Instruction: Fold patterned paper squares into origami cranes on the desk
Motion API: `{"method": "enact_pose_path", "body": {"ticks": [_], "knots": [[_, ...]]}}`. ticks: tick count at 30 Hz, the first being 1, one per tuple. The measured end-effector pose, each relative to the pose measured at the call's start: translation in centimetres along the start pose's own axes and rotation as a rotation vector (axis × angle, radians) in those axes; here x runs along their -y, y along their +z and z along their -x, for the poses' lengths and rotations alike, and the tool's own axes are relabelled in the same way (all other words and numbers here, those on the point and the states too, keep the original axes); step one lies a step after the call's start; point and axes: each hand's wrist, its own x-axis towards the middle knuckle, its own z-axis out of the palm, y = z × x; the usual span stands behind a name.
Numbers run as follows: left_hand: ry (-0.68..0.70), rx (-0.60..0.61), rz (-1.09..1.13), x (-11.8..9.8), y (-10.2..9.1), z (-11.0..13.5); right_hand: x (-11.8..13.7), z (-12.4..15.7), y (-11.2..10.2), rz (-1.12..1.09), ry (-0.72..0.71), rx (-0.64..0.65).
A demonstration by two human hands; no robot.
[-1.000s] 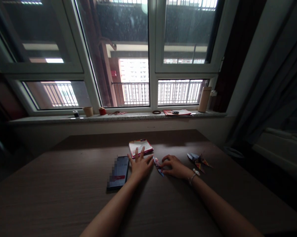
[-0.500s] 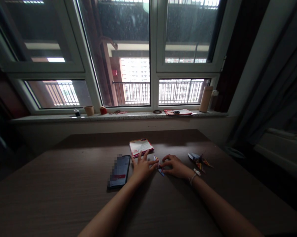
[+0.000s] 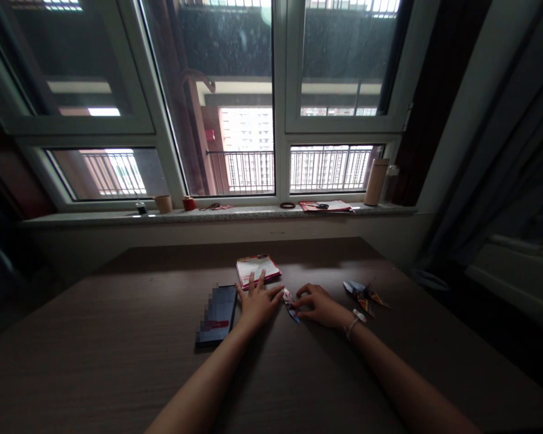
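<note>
A small folded paper piece, whitish with red and blue print, lies on the table between my hands. My right hand, a bracelet on its wrist, has its fingers curled in and their tips on the paper's right edge. Just left of the paper, my left hand rests with fingers spread. Its index fingertip is at the upper end of the paper, and its longer fingers reach the near edge of a stack of printed paper sheets. A phone lies beside this hand.
Several folded paper pieces lie right of my right hand. On the windowsill stand a paper cup, a red thread spool and a tan bottle. Scissors rest there on papers.
My left hand has drawn back slightly to the left, its index finger sliding off the middle of the folded paper and uncovering more of it. The right hand has hardly moved.
</note>
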Motion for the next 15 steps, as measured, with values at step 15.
{"method": "enact_pose_path", "body": {"ticks": [15], "knots": [[0.176,-0.042,0.121,0.21,-0.27,0.95,0.12,0.36,0.11,-0.024,-0.016,-0.06]]}}
